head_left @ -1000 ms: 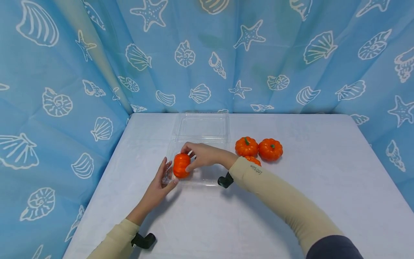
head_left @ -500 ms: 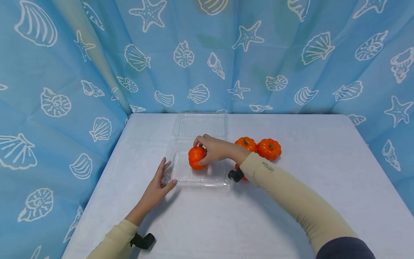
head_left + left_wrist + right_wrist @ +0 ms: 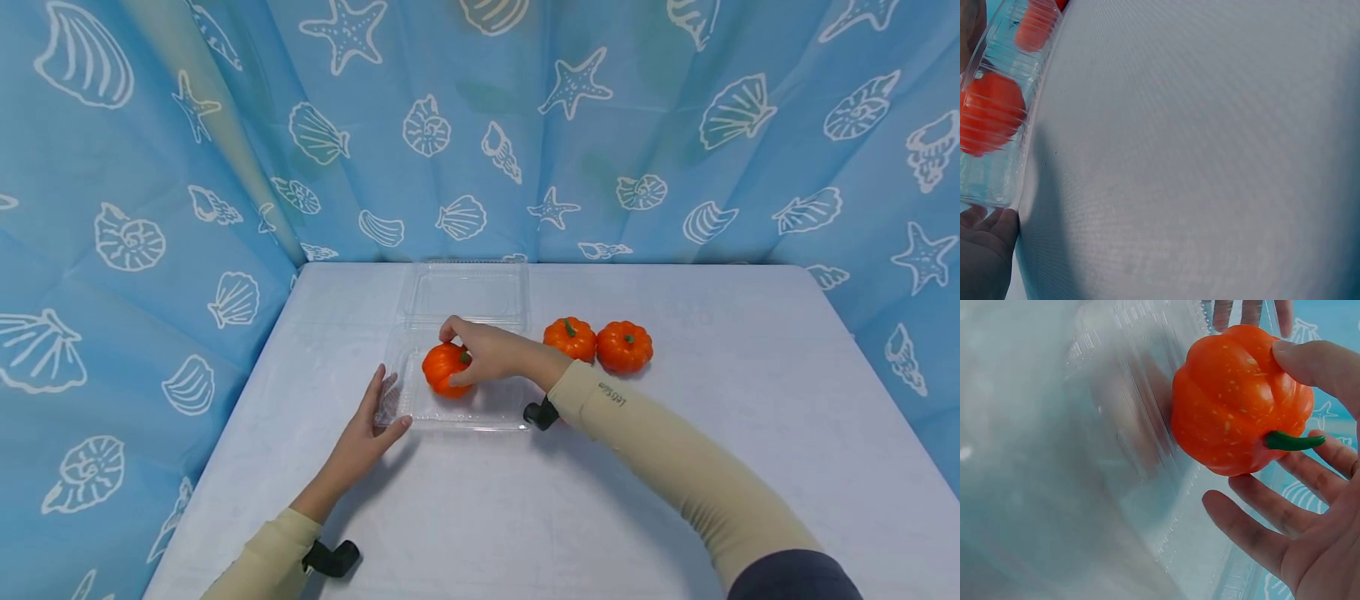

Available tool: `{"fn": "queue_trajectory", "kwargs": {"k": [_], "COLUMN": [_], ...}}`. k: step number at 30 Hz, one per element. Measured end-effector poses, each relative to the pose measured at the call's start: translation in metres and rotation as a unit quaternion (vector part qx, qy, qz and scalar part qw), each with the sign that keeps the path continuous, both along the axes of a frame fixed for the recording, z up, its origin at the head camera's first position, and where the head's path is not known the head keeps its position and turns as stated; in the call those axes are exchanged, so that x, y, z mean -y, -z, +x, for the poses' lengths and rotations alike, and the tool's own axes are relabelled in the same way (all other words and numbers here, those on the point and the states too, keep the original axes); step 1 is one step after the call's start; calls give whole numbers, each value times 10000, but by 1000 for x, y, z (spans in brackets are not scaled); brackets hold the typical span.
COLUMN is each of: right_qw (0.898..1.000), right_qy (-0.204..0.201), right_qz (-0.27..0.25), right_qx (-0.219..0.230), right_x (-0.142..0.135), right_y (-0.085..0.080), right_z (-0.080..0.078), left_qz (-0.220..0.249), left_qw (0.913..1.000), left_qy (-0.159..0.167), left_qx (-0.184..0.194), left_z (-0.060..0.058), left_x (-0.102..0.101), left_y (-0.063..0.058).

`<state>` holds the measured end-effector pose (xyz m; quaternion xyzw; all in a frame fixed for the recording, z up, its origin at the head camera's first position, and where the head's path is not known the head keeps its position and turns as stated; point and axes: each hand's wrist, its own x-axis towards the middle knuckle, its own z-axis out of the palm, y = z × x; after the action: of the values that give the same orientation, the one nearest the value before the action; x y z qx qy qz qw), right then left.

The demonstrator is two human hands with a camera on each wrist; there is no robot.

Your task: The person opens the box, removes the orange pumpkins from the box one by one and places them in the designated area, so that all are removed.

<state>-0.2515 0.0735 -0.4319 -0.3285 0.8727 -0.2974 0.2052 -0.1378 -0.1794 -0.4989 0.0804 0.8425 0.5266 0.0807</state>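
Observation:
My right hand [image 3: 491,354] holds a small orange pumpkin [image 3: 442,372] with a green stem, thumb on one side and fingers on the other. The pumpkin is tilted, its stem [image 3: 1294,441] toward the palm in the right wrist view. It is over the base of a clear plastic clamshell box [image 3: 480,414], whose lid [image 3: 468,292] lies folded back. My left hand [image 3: 366,429] rests at the box's front left corner, fingers straight along the left wall and thumb at the front edge. Left fingertips [image 3: 1004,222] touch the box's corner in the left wrist view.
Two more orange pumpkins, one nearer [image 3: 570,340] and one farther right [image 3: 625,347], sit right of the box. My right forearm [image 3: 645,450] crosses the white table [image 3: 450,517]. A blue shell-print curtain [image 3: 480,125] hangs behind and at both sides.
The pumpkin in my right hand has gone from the box's left side to nearer its middle, then slightly back left, turning so its stem shows. My left hand stays at the corner.

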Motion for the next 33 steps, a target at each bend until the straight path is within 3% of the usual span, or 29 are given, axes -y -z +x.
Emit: {"fn": "queue_trajectory", "kwargs": {"k": [9,17,33], "right_qw": [9998,9980,9995], "right_qy": [-109,-187,-130], "right_qz": [125,535,249], "right_qx": [-79,-266,152], "right_x": [4,6,-12], "right_y": [3,4,5], "right_z": [0,2,2], "left_qz": [-82,18,7], "left_qw": [10000,10000,9999], "left_qy": [2,31,-1], "left_qx": [18,-2,104], "left_z": [-1,-1,-1], "left_x": [0,0,0], "left_y": [2,1,1]}}
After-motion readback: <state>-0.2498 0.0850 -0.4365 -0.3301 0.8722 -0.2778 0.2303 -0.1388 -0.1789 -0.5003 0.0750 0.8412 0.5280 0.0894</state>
